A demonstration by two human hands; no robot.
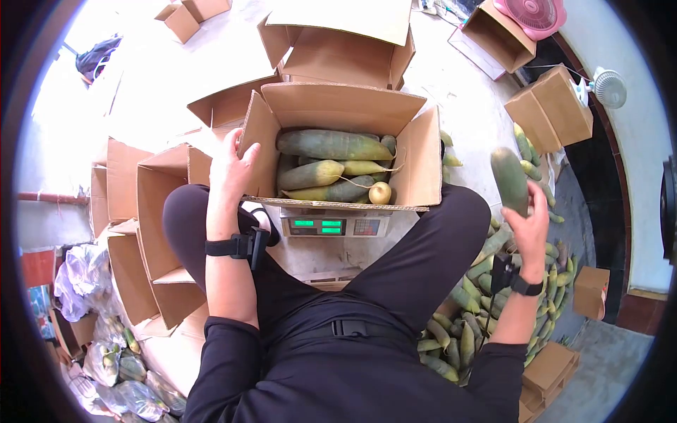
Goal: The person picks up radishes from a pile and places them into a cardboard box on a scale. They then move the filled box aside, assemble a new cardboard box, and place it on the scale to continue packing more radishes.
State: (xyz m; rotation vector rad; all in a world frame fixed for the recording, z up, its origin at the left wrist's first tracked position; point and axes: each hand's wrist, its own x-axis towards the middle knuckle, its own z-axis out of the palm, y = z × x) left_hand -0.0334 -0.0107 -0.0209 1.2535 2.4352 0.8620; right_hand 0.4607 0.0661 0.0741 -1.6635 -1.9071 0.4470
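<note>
An open cardboard box (345,106) stands between my knees on a digital scale (334,225) with lit green displays. Inside it lie several green radishes (331,144), some with thin pale root tails. My left hand (231,168) grips the box's left wall near its upper edge, thumb towards the inside. Off to the right of the box, my right hand (529,220) holds a thick green radish (508,176) by its lower end, tilted nearly upright. Below that hand, a large heap of green radishes (465,342) spreads over the floor.
Empty open boxes (159,204) crowd the left side, and another box (342,56) lies behind. Plastic bags of produce (130,395) sit at lower left. At upper right are a pink fan (534,15), a small white fan (608,88) and a closed box (553,109).
</note>
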